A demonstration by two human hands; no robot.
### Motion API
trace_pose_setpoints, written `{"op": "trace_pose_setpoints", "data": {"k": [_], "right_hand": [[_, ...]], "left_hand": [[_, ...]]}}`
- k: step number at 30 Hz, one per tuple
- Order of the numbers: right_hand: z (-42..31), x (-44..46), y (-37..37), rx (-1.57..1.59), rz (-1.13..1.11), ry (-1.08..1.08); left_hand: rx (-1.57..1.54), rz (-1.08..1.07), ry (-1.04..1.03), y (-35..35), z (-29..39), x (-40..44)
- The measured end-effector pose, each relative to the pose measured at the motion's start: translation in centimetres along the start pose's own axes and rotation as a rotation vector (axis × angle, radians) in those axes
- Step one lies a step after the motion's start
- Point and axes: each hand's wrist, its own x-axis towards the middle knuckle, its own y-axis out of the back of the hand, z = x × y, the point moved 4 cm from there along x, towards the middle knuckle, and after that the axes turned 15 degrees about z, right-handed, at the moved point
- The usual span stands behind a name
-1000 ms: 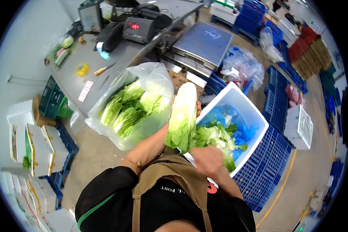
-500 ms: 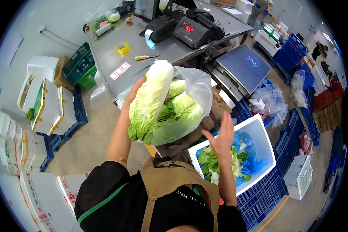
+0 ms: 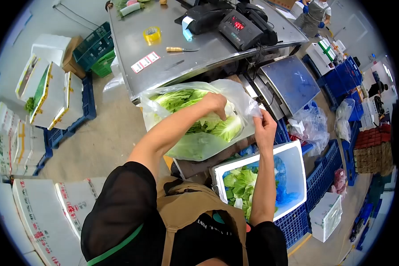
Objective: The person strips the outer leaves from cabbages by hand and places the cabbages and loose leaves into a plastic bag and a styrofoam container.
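A clear plastic bag (image 3: 186, 153) lies open in front of me with several napa cabbages (image 3: 228, 128) inside. My left hand (image 3: 213, 104) reaches over the bag's rim, its fingers curled down around the pale base of a cabbage; the fingertips are partly hidden. At the bag's right edge, my right hand (image 3: 265, 126) pinches the gathered plastic. Below that forearm is a white foam box (image 3: 299, 177) with a blue liner (image 3: 286, 190) and loose green leaves (image 3: 241, 186).
Behind the bag stands a metal table (image 3: 181, 71) with a knife (image 3: 179, 49), yellow tape (image 3: 152, 34), a label strip (image 3: 145, 62) and a scale display (image 3: 239, 29). To its right is a weighing platform (image 3: 290, 84). Foam boxes (image 3: 44, 221) stand at left; another person (image 3: 314, 15) is far back.
The cabbage that my left hand held above the bag now lies in it. My left hand has moved right, and my right hand has risen from over the foam box to the bag's edge.
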Motion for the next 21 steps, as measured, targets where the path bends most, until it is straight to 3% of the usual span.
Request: {"op": "trace_pose_setpoints", "data": {"k": [2,5,7,12,17,19,21], "right_hand": [[0.0,-0.3,0.5,-0.015,-0.063,0.023],[1.0,-0.2,1.7,-0.008,-0.138,-0.035],[2.1,0.2,2.2,0.046,-0.099,-0.074],[1.7,0.6,1.6,0.109,-0.087,-0.059],[3.1,0.3,2.5,0.106,-0.07,-0.076],[2.1,-0.5,4.8,-0.045,-0.197,-0.199],[3.2,-2.5,7.4,0.133,-0.128,-0.121]], "left_hand": [[0.161,-0.027,-0.039,-2.1,1.2,0.5],[0.387,0.129,-0.105,-7.3,1.4,0.1],[0.26,0.493,-0.014,-11.6,1.0,-3.1],[0.186,0.683,0.008,-14.7,1.6,-6.3],[0.052,0.614,0.042,-15.7,0.4,-5.3],[-0.189,0.535,0.103,-17.7,0.1,-4.0],[-0.034,0.654,-0.029,-16.2,1.2,-5.2]]}}
